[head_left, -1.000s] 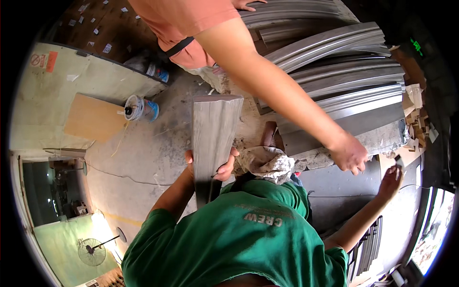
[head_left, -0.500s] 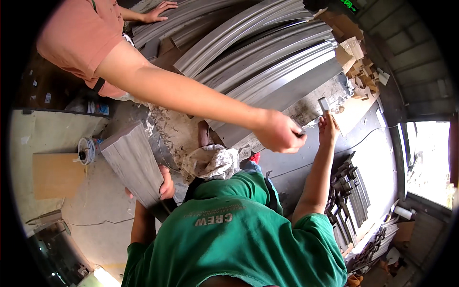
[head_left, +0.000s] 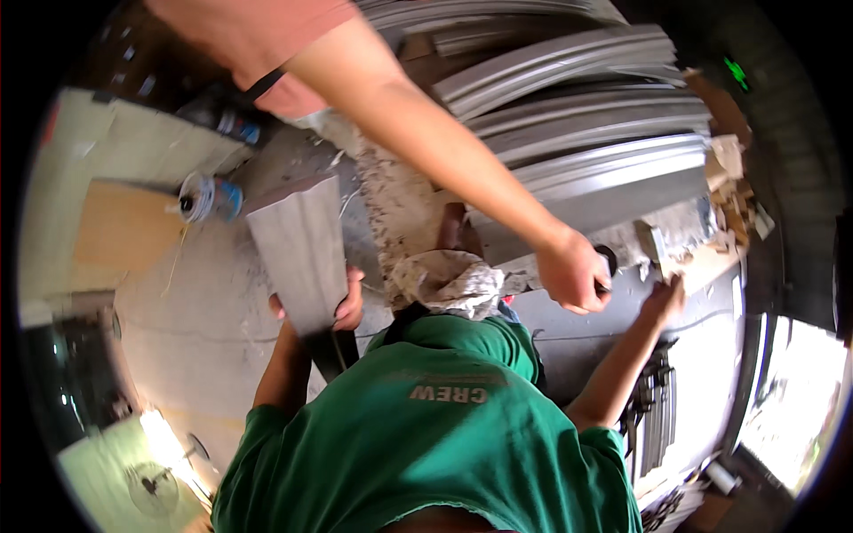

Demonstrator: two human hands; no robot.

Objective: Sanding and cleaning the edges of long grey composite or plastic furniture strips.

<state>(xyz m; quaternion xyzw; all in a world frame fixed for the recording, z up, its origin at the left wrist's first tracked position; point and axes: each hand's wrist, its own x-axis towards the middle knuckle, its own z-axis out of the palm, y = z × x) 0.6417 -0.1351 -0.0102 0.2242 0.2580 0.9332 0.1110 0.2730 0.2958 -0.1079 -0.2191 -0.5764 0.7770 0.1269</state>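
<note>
My left hand (head_left: 351,302) grips a long grey piece of moulding (head_left: 300,235) from beneath, thumb on one edge and fingers on the other. Its far end tilts up and away; the near end is dark and runs down to my green shirt. My right hand (head_left: 662,300), blurred by motion, is closed on a small hand tool with a flat grey metallic end (head_left: 652,242); its exact kind is unclear. Between my hands, a co-worker's arm reaches across, and that person's fist (head_left: 577,275) holds a dark, round-ended object (head_left: 607,259).
Curved grey mouldings (head_left: 586,115) lie stacked on a bench ahead. A stained white cloth (head_left: 449,277) sits at its near edge. Wood offcuts (head_left: 733,200) are piled at the far right. Left are a bucket (head_left: 197,197) and a tan board (head_left: 124,235); dark strips (head_left: 653,409) lie lower right.
The view has turned, so the bench and the co-worker's arm appear farther right. My right hand, still holding the tool, shows farther right and lower. The moulding looks more upright in my left hand.
</note>
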